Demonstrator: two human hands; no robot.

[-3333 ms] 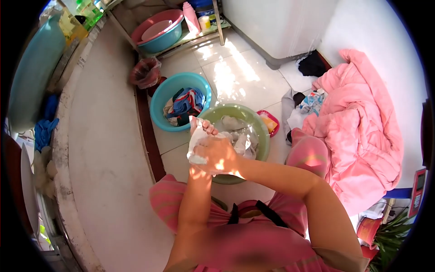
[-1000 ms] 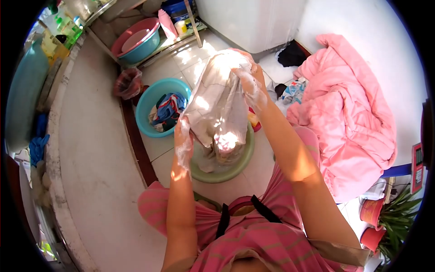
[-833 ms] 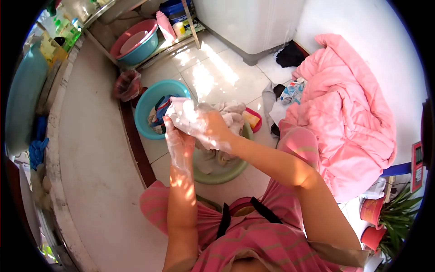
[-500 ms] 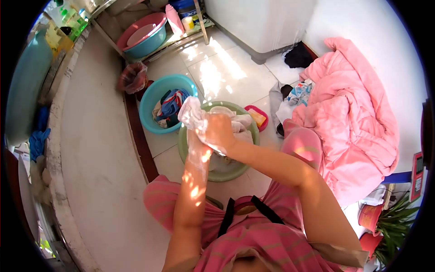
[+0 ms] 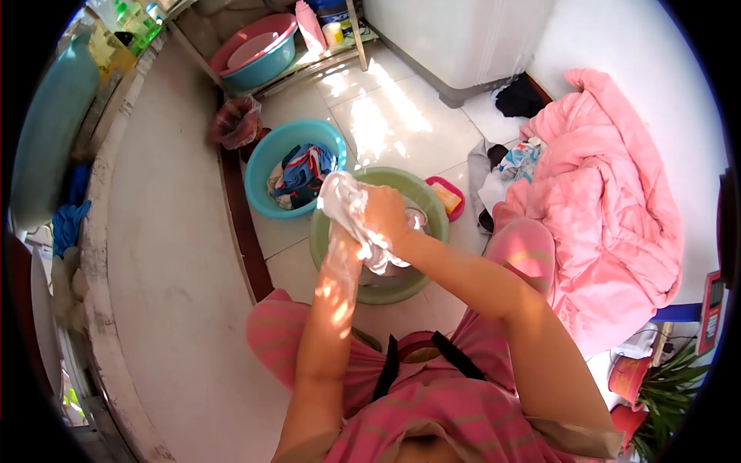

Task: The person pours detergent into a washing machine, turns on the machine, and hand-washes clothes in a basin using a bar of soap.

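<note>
A small, wet white cloth (image 5: 340,197), streaked with suds, is pulled over my left hand (image 5: 345,241) and hides its fingers. Pressed against it from the right, my right hand (image 5: 386,216) is closed, gripping part of the cloth. Both hands are raised over a green basin (image 5: 384,295) on the floor. More pale wet fabric (image 5: 415,218) shows in the basin behind my right hand, and a loose end of the white cloth hangs below my fingers. The exact kind of garment cannot be made out.
A blue basin (image 5: 258,199) with dark and blue clothes (image 5: 305,174) stands left of the green one. A pink soap dish (image 5: 457,202) holds a yellow bar (image 5: 444,198). Pink quilted bedding (image 5: 610,208) is heaped at right. A bagged bin (image 5: 237,123) stands by the left wall.
The cloth now hangs lower, its loose end below my right hand. My hands have shifted slightly right in view, and less of the fabric in the green basin shows.
</note>
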